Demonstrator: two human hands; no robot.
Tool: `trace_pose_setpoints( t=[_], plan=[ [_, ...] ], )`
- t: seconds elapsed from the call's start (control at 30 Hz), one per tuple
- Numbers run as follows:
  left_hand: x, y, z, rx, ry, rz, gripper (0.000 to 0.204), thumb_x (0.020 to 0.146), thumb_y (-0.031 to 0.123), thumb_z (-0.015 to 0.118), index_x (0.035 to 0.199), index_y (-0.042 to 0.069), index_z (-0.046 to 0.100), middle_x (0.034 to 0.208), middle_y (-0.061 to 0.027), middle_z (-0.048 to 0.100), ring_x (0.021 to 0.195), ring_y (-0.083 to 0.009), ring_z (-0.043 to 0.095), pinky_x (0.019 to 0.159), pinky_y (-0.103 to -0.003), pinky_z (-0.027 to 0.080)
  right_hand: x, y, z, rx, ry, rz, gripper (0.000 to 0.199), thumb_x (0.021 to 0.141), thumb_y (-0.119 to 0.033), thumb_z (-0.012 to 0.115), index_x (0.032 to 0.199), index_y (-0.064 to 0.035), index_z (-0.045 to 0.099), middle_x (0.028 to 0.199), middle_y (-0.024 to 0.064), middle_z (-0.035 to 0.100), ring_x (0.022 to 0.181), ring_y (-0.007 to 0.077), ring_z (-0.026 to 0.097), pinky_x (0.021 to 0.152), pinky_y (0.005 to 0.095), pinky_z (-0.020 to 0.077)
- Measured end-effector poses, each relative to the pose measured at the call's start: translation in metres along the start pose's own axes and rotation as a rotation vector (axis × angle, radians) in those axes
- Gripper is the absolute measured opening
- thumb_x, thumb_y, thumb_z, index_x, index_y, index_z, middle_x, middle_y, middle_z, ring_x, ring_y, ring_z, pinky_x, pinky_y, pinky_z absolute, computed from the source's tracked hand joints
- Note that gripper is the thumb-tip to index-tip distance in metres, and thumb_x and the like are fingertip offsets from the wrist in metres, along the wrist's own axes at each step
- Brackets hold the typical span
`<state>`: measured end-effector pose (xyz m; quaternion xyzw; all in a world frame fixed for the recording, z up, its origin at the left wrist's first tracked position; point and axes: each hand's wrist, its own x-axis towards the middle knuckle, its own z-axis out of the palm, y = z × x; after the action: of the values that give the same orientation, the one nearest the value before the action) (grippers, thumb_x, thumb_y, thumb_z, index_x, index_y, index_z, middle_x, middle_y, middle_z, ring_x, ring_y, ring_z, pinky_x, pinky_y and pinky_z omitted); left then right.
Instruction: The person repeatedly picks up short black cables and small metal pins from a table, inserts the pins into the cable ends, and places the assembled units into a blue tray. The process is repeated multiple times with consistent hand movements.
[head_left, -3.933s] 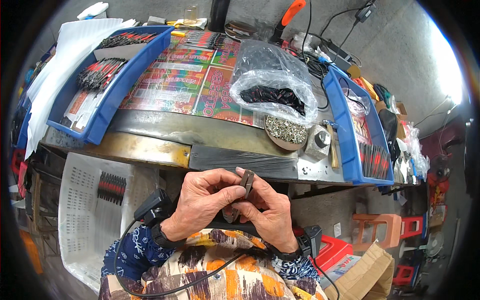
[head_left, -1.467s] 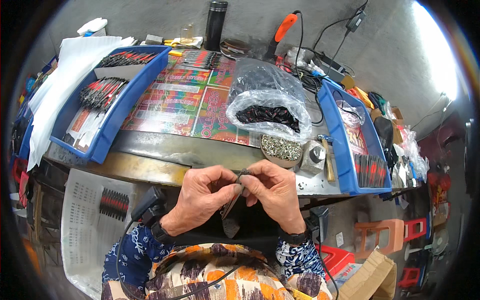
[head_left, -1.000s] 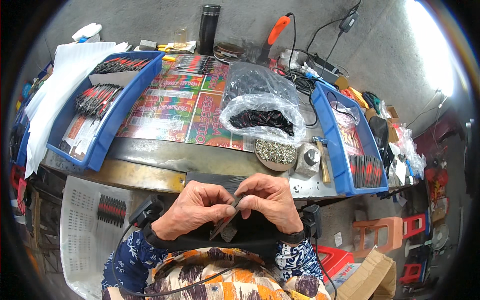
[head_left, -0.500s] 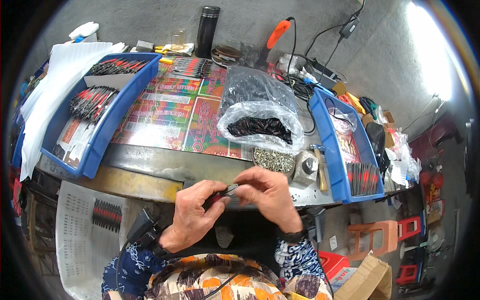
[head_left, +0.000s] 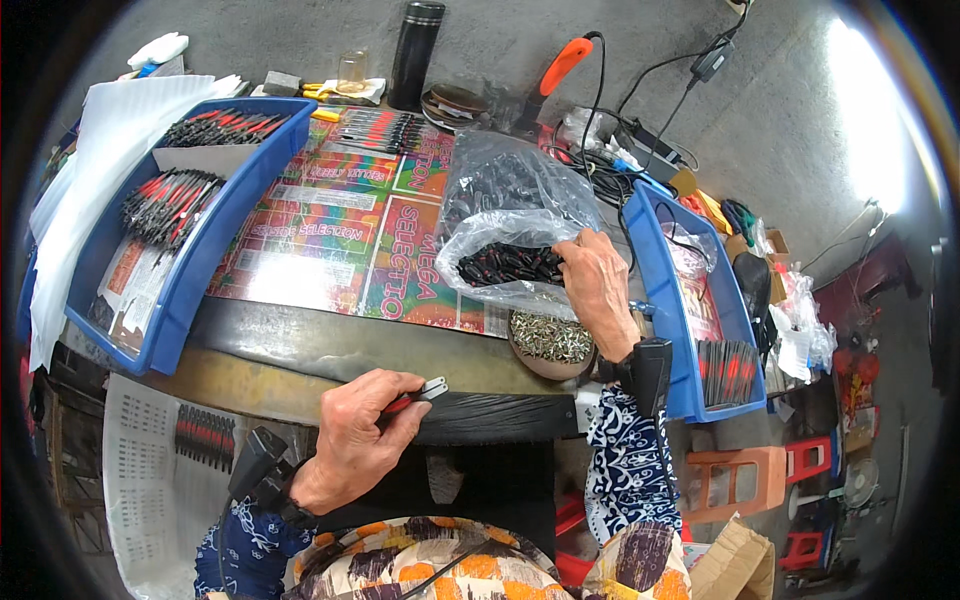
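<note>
In front of my body, my left hand (head_left: 355,435) is closed around a small black-and-red handle-like piece. Its flat silver metal end (head_left: 432,388), with small holes, sticks out past the thumb and forefinger. My right hand (head_left: 602,290) reaches forward to the mouth of a clear plastic bag (head_left: 520,195). Its fingertips are drawn together at the right edge of the opening, and what they grip is hidden. Small black parts with red bits (head_left: 505,264) fill the bag. Just below the bag stands a round bowl (head_left: 545,371) of small metal pins, partly beside my right wrist.
Blue trays with black-and-red pieces stand left (head_left: 180,310) and right (head_left: 680,345). Finished-looking pieces (head_left: 380,130) lie in a row at the back, near a black flask (head_left: 415,55). A white crate (head_left: 140,470) sits at lower left; an orange stool (head_left: 740,485) stands at right.
My right hand has left the piece in front of me and moved forward and right to the bag's mouth. My left hand has kept hold of the piece, shifting slightly left and down.
</note>
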<state>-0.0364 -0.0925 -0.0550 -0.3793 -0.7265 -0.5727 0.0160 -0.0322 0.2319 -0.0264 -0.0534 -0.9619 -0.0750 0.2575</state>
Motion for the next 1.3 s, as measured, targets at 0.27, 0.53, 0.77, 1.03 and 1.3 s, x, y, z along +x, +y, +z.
trace_pose_setpoints(
  t=[0.27,0.53,0.77,1.03,1.3],
  plan=[
    [0.001,-0.004,-0.002,-0.013,-0.011,-0.019,0.018,0.077,-0.001,0.074,0.094,-0.005,0.067,0.078,-0.0122,0.066,0.063,-0.0153,0.062,0.058,-0.026,0.048,0.004,-0.001,0.013,-0.09,-0.032,-0.012,0.017,0.071,-0.002,0.07,0.087,-0.0044,0.068,0.088,0.0144,0.058,0.091,0.0338,0.058,0.074,0.0441,0.0502],
    [-0.002,0.001,-0.005,0.004,-0.023,-0.011,0.018,0.077,0.0,0.073,0.095,-0.003,0.067,0.078,-0.0124,0.065,0.064,-0.0176,0.062,0.059,-0.027,0.049,-0.001,-0.009,-0.014,0.043,-0.009,-0.048,0.019,0.076,-0.005,0.07,0.094,-0.003,0.064,0.09,0.0146,0.061,0.094,0.0341,0.06,0.077,0.0439,0.0498],
    [-0.012,0.014,-0.006,0.03,-0.037,0.038,0.019,0.076,-0.001,0.073,0.094,-0.003,0.068,0.075,-0.01,0.064,0.062,-0.0153,0.06,0.058,-0.026,0.047,-0.043,-0.063,-0.064,0.602,0.04,-0.047,0.023,0.082,-0.008,0.069,0.104,-0.0005,0.066,0.091,0.0173,0.068,0.082,0.0339,0.066,0.075,0.0389,0.0526],
    [-0.028,0.03,-0.004,0.031,-0.12,0.073,0.022,0.076,-0.001,0.075,0.096,-0.001,0.066,0.073,-0.0102,0.061,0.055,-0.0195,0.06,0.051,-0.028,0.049,-0.108,-0.117,-0.097,1.093,-0.148,0.122,0.026,0.076,0.003,0.074,0.102,0.0002,0.071,0.089,0.0084,0.068,0.076,0.0137,0.064,0.064,0.0243,0.0507],
    [-0.039,0.037,0.003,0.028,-0.131,0.121,0.024,0.073,-0.002,0.076,0.095,0.0,0.066,0.069,-0.0098,0.058,0.054,-0.0209,0.057,0.049,-0.031,0.046,-0.128,-0.121,-0.099,1.148,-0.114,0.134,0.026,0.075,0.001,0.077,0.1,0.0004,0.073,0.089,0.009,0.068,0.077,0.0134,0.063,0.062,0.0231,0.0494]
  ],
)
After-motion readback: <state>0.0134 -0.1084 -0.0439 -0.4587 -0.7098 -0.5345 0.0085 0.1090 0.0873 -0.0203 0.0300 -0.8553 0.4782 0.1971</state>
